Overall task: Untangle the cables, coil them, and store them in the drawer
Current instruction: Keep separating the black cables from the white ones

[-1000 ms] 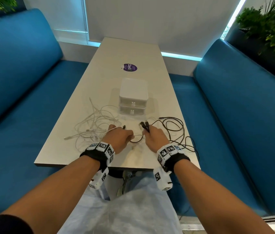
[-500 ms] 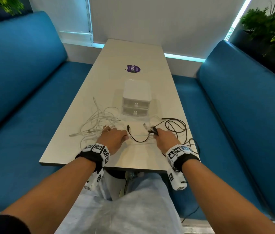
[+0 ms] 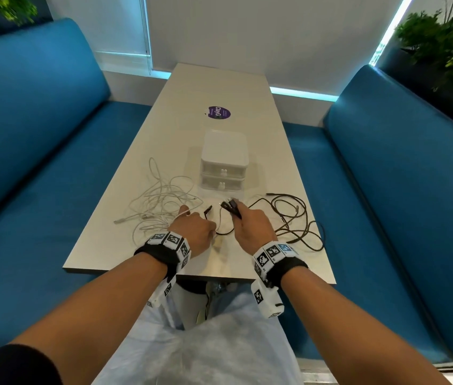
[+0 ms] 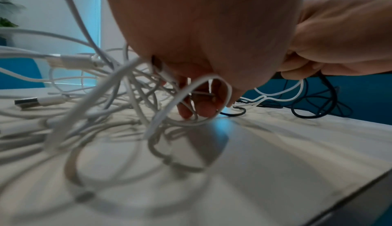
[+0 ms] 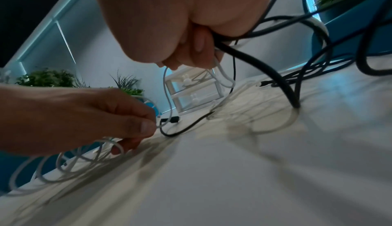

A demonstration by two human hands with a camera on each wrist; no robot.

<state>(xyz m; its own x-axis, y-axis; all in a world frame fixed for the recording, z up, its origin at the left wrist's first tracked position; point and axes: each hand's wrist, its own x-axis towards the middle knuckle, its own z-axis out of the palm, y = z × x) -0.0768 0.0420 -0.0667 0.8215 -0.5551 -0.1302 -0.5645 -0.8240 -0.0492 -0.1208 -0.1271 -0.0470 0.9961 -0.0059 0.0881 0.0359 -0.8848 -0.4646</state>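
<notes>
Gripping black cables (image 3: 289, 215): right hand (image 3: 253, 227) | white tangle (image 3: 158, 201): left hand (image 3: 194, 232) | drawers (image 3: 224, 173): 2

white cables (image 3: 158, 202) tangle at centre-left of the head view, black cables (image 3: 293, 218) at centre-right, on a pale off-white table (image 3: 228, 84). mid-frame, a translucent white drawer box (image 3: 224, 162); above it a purple sticker (image 3: 219, 112) with white lettering. blue benches (image 3: 39, 134) fill both sides. black wristbands (image 3: 161, 254) carry white black-patterned marker tags. green plants (image 3: 447, 45) sit upper right.
</notes>
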